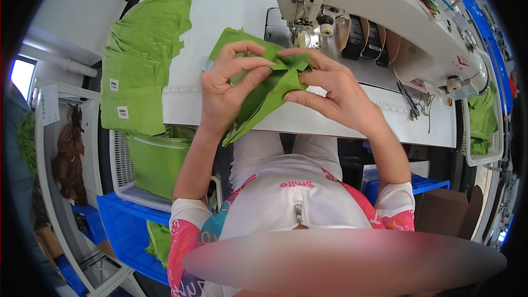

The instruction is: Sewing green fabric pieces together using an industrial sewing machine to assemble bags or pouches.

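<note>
Between my two hands, over the front edge of the white sewing table, hangs a green fabric piece [263, 97], gathered and folded at its upper part. My left hand [234, 80] pinches it between thumb and fingers. From the other side my right hand [330, 85] grips the same cloth, its fingers bent around a bunched fold. The lower corner of the cloth dangles toward my lap. Just beyond my hands stands a white sewing machine [379, 0], its needle area [302, 25] close behind the fabric.
Overlapping green fabric pieces [137, 66] with small white labels lie at the left. Scissors [408, 102] rest on the table's right. Below left are a white basket [122, 159] of green cloth and a blue bin [118, 228]. Another white basket [498, 143] stands far right.
</note>
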`<state>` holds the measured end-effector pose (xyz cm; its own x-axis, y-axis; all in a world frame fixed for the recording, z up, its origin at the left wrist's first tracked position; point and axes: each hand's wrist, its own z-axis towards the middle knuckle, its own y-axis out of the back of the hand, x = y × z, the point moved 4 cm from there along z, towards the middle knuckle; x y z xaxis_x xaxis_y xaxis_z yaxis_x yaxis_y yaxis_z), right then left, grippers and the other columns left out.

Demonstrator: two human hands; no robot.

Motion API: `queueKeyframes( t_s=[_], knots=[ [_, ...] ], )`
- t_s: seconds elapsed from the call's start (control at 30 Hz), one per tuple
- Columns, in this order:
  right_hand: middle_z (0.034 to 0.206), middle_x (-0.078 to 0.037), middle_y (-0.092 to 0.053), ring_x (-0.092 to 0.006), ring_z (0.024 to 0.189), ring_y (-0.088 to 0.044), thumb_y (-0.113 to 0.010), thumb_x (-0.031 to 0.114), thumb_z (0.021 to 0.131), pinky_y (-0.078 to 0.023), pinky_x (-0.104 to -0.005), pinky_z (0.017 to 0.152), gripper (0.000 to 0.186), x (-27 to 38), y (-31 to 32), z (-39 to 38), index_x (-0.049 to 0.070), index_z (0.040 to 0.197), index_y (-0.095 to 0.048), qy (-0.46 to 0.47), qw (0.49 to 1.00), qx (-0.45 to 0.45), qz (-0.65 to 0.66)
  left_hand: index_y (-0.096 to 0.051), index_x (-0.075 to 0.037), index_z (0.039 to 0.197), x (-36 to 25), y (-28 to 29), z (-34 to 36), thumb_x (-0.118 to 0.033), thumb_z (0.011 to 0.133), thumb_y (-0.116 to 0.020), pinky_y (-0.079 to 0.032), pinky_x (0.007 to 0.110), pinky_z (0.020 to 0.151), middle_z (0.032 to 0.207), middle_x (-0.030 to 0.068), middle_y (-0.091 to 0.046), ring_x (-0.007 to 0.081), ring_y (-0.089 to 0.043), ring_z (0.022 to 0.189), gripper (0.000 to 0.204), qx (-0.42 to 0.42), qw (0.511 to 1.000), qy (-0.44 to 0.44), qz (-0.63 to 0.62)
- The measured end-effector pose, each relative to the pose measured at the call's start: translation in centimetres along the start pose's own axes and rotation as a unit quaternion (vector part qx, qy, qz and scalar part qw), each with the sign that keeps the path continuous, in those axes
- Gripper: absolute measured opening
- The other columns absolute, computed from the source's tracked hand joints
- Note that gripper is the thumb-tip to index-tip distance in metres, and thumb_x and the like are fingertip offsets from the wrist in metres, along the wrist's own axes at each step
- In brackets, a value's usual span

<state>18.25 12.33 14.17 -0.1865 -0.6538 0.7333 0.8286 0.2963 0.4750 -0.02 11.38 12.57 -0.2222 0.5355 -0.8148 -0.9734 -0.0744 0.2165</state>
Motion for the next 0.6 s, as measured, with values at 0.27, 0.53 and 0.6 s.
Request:
queueKeyframes(
  t_s=[0.27, 0.53, 0.6],
  knots=[
    [0.083, -0.01, -0.062, -0.0259, 0.065, -0.057, -0.071, 0.017, 0.08, -0.046, -0.0318, 0.058, 0.021, 1.1, 1.2, 1.0, -0.002, 0.074, -0.063, -0.015, 0.994, 0.048, -0.102, -0.063, 0.0, 0.093, -0.8, 1.6, 0.7, -0.006, 0.085, -0.066, -0.045, 0.021, 0.07, 0.08, 0.0028, -0.064, 0.0088, -0.058, 0.077, 0.011, 0.054, 0.997, 0.036, -0.034],
    [0.087, -0.011, -0.063, -0.0171, 0.076, -0.061, -0.068, -0.001, 0.078, -0.049, -0.0274, 0.069, 0.009, 1.0, 0.6, -0.3, -0.002, 0.084, -0.063, -0.016, 0.996, -0.09, 0.005, -0.063, 0.001, 0.092, 0.3, 1.3, 0.2, -0.003, 0.081, -0.069, -0.044, 0.017, 0.064, 0.079, 0.0017, -0.064, 0.0044, -0.057, 0.071, 0.013, 0.048, 0.967, 0.159, -0.192],
    [0.088, -0.011, -0.063, -0.016, 0.077, -0.061, -0.068, -0.001, 0.078, -0.049, -0.027, 0.07, 0.008, 1.0, 0.6, -0.4, -0.002, 0.083, -0.063, -0.023, 0.995, -0.097, 0.013, -0.064, 0.002, 0.091, 0.1, 1.3, 0.3, -0.002, 0.081, -0.069, -0.046, 0.017, 0.064, 0.079, 0.0024, -0.065, 0.0047, -0.058, 0.071, 0.012, 0.05, 0.967, 0.179, -0.175]
  ],
)
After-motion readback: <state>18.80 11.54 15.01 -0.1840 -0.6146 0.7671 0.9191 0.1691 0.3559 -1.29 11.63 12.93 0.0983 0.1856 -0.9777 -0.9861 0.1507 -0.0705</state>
